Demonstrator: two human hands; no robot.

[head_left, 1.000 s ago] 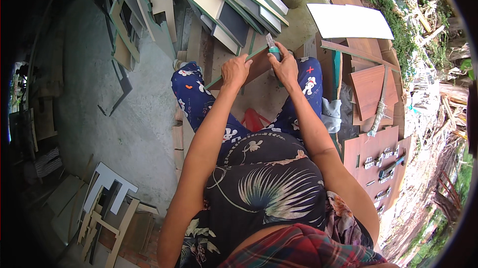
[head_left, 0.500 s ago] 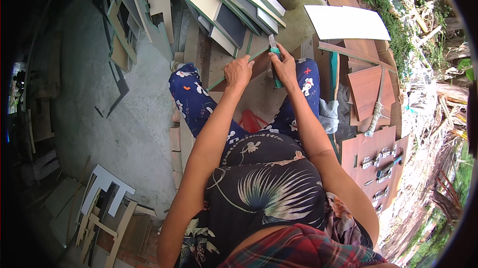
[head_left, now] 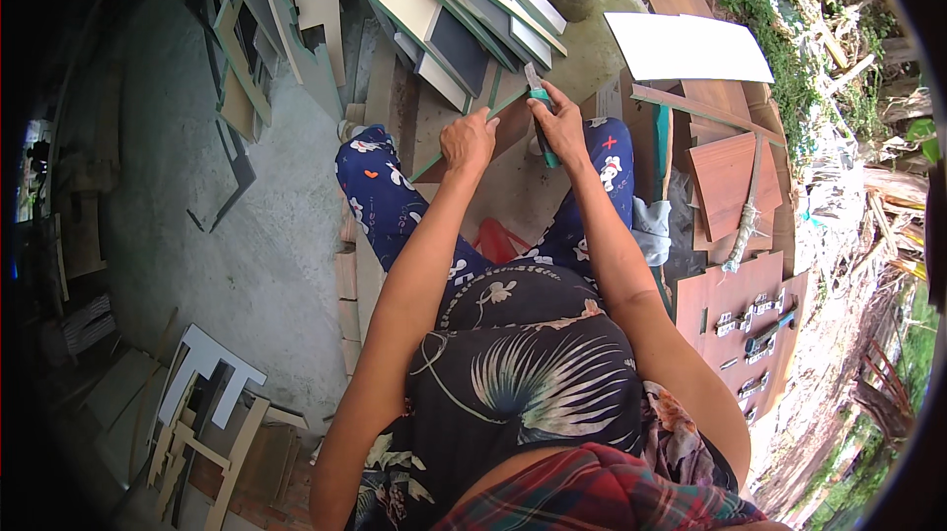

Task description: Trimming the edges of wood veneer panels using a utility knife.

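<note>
My right hand (head_left: 562, 129) is closed around a green utility knife (head_left: 539, 94). Its pale blade is out and points away from me, tilted a little to the left, close to the far end of a board's edge. That brown board (head_left: 511, 105) has a thin green edge that slants between my knees. My left hand (head_left: 467, 143) is closed over this edge, left of the knife, with the fingertips partly hidden. Whether the blade touches the board, I cannot tell.
Beyond my hands leans a stack of cut panels (head_left: 406, 0) with green edges. A white panel (head_left: 689, 48) and brown boards (head_left: 735, 181) lie at right. Nearer on the right, a brown board (head_left: 698, 284) carries several metal hinges. Offcuts (head_left: 212, 378) stand at lower left.
The knife has shifted slightly left and its blade now tilts more to the left. My left hand has moved a touch to the left, still on the board.
</note>
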